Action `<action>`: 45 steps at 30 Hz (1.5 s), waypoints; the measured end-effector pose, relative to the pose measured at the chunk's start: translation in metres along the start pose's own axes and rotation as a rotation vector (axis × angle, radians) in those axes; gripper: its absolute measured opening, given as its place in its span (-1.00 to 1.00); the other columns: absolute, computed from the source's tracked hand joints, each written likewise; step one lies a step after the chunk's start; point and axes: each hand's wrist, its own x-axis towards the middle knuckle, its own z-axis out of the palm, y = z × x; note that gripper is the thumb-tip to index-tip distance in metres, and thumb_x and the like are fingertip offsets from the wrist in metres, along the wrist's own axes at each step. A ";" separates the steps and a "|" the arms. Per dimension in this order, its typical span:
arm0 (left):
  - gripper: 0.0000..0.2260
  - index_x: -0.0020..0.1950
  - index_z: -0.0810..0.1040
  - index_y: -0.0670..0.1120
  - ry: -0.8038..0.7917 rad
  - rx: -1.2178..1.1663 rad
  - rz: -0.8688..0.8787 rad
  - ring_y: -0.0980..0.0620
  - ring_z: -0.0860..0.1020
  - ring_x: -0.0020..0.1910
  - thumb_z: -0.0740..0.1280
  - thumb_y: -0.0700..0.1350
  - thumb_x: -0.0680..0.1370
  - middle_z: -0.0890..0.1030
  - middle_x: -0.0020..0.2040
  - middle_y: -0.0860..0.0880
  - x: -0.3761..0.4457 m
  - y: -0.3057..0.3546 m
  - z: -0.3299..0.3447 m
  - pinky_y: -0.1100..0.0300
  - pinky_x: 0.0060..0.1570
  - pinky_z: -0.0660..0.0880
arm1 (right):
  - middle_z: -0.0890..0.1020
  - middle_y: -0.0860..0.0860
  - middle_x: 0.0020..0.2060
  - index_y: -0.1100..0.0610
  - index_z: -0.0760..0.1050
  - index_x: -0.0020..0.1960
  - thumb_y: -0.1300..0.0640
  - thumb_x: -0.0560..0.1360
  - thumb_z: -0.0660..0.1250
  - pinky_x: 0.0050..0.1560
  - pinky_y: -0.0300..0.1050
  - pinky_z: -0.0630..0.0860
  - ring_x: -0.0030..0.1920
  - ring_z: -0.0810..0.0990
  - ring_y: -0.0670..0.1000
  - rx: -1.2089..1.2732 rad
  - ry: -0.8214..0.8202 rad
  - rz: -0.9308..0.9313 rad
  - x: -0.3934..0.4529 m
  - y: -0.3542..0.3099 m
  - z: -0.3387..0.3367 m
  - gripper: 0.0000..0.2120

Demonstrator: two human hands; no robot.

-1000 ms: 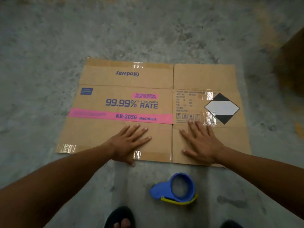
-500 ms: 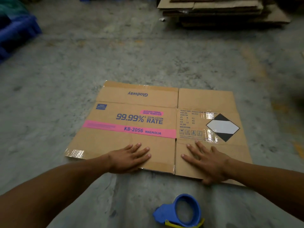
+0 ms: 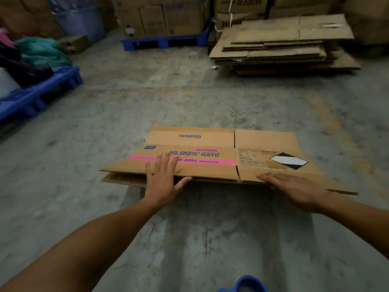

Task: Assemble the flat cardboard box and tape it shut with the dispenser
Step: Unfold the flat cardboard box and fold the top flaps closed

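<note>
The flat brown cardboard box point(image 3: 210, 169) lies crosswise, straight ahead on the concrete floor point(image 3: 189, 102). The left hand point(image 3: 162, 182) and right hand point(image 3: 294, 186) rest flat-fingered on its near edge, equally close.

We reach both arms point(image 3: 94, 239) forward. Our left hand point(image 3: 163, 182) lies flat, fingers point(image 3: 166, 163) spread, thumb out; our right hand point(image 3: 294, 186) lies flat too.

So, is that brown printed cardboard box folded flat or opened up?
Nearly flat: on the brown printed cardboard box, the near left edge gapes slightly between its two layers.
</note>
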 end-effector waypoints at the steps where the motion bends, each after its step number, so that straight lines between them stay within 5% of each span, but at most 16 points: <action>1: -0.16 0.58 -0.02 0.08 0.015 -0.034 -0.125 -0.11 -0.17 0.57 0.05 0.49 0.43 -0.10 0.61 -0.09 0.001 0.004 -0.001 -0.21 0.38 -0.41 | 0.06 -0.01 0.58 -0.16 -0.11 0.57 0.19 0.65 0.00 0.47 -0.06 0.18 0.53 0.14 0.04 0.004 0.019 0.003 0.000 0.000 -0.006 -0.43; 4: 0.06 0.55 -0.32 0.08 0.076 -0.250 -0.392 -0.13 -0.41 0.51 0.14 0.55 0.30 -0.41 0.54 -0.12 0.000 0.013 -0.003 -0.20 0.37 -0.40 | 0.15 -0.05 0.56 -0.13 0.00 0.56 0.15 0.67 0.01 0.39 -0.12 0.24 0.48 0.25 0.04 0.028 0.063 -0.018 0.002 -0.003 -0.019 -0.49; 10: 0.12 0.55 -0.35 0.01 0.199 -0.832 -0.751 -0.16 -0.27 0.55 0.41 0.32 0.36 -0.43 0.54 -0.08 0.006 0.019 -0.004 -0.13 0.49 -0.08 | 0.26 0.00 0.52 -0.08 0.13 0.54 0.16 0.66 0.08 0.31 -0.27 0.22 0.44 0.33 0.05 0.090 0.118 -0.042 0.009 0.001 -0.029 -0.52; 13: -0.06 0.56 -0.34 -0.03 0.356 -0.921 -1.020 -0.17 -0.23 0.56 0.31 0.21 0.52 -0.37 0.56 -0.12 0.019 0.011 -0.013 -0.09 0.51 -0.12 | 0.30 0.02 0.51 -0.07 0.17 0.53 0.14 0.66 0.07 0.29 -0.25 0.25 0.41 0.36 0.06 0.097 0.121 -0.017 0.006 0.008 -0.031 -0.54; 16: -0.10 0.56 -0.31 -0.02 0.238 -1.068 -1.207 -0.27 0.02 0.55 0.23 0.28 0.52 -0.08 0.60 -0.16 0.028 -0.014 -0.007 -0.15 0.49 0.04 | 0.36 0.01 0.47 -0.11 0.20 0.51 0.09 0.66 0.07 0.24 -0.26 0.28 0.38 0.40 0.05 0.105 0.138 -0.010 0.003 0.016 -0.033 -0.57; 19: -0.07 0.54 -0.24 0.17 0.145 -1.253 -1.082 -0.27 0.32 0.44 0.20 0.43 0.36 0.24 0.54 -0.14 0.037 -0.036 0.013 -0.23 0.35 0.33 | 0.40 -0.01 0.44 -0.14 0.23 0.49 0.07 0.65 0.08 0.26 -0.22 0.30 0.36 0.42 0.05 0.115 0.161 -0.015 0.004 0.020 -0.030 -0.58; 21: -0.17 0.49 -0.30 0.26 0.133 -1.267 -0.993 -0.23 0.37 0.41 0.19 0.32 0.42 0.30 0.51 -0.13 0.046 -0.045 0.027 -0.22 0.33 0.36 | 0.41 -0.02 0.43 -0.17 0.24 0.49 0.04 0.65 0.08 0.26 -0.19 0.32 0.34 0.43 0.05 0.111 0.163 -0.005 0.004 0.021 -0.029 -0.58; 24: -0.26 0.49 -0.34 0.26 0.129 -1.248 -0.883 -0.22 0.39 0.40 0.13 0.23 0.51 0.30 0.52 -0.14 0.043 -0.026 0.000 -0.20 0.35 0.34 | 0.45 -0.06 0.39 -0.34 0.18 0.44 -0.10 0.62 0.05 0.24 -0.16 0.37 0.31 0.46 0.02 0.099 0.181 -0.008 -0.002 0.022 -0.035 -0.60; 28: -0.30 0.45 -0.36 0.34 0.086 -1.258 -0.850 -0.22 0.36 0.41 0.09 0.15 0.51 0.20 0.57 -0.06 0.041 -0.014 -0.005 -0.22 0.34 0.34 | 0.48 -0.11 0.36 -0.62 0.05 0.28 -0.44 0.45 -0.24 0.27 -0.04 0.43 0.31 0.48 0.00 0.167 0.193 -0.034 -0.013 0.036 -0.034 -0.60; 32: -0.11 0.33 -0.47 0.39 0.025 -1.275 -0.855 -0.18 0.43 0.36 0.25 0.09 0.40 0.31 0.52 -0.09 0.050 -0.027 0.026 -0.20 0.33 0.36 | 0.46 0.01 0.41 -0.41 0.12 0.39 -0.07 0.64 0.02 0.24 -0.10 0.39 0.31 0.48 0.08 0.213 0.170 0.062 -0.023 0.030 -0.047 -0.62; 35: -0.03 0.30 -0.47 0.43 0.043 -1.241 -0.817 -0.20 0.40 0.39 0.35 0.05 0.41 0.30 0.52 -0.12 0.054 -0.025 0.031 -0.25 0.32 0.36 | 0.52 0.03 0.33 -0.63 -0.09 0.30 -0.08 0.63 -0.07 0.09 -0.07 0.45 0.16 0.54 0.08 0.260 0.211 0.096 -0.030 0.034 -0.050 -0.54; 38: -0.09 0.44 -0.40 0.33 0.142 -1.230 -0.766 -0.18 0.39 0.39 0.31 -0.14 0.53 0.31 0.51 -0.09 0.052 0.006 -0.011 -0.20 0.31 0.40 | 0.47 0.02 0.35 -0.61 -0.32 0.32 0.14 0.66 -0.03 0.10 -0.03 0.47 0.16 0.54 0.09 0.231 0.239 0.124 -0.035 0.033 -0.055 -0.30; 45: -0.21 0.49 -0.26 0.34 0.226 -1.335 -0.515 -0.14 0.25 0.49 0.21 -0.24 0.61 0.13 0.59 -0.02 0.097 0.026 -0.080 -0.25 0.29 0.40 | 0.42 0.16 0.40 -0.53 -0.24 0.41 -0.06 0.60 -0.04 0.18 0.11 0.43 0.21 0.50 0.21 0.242 0.544 0.197 -0.040 0.036 -0.107 -0.43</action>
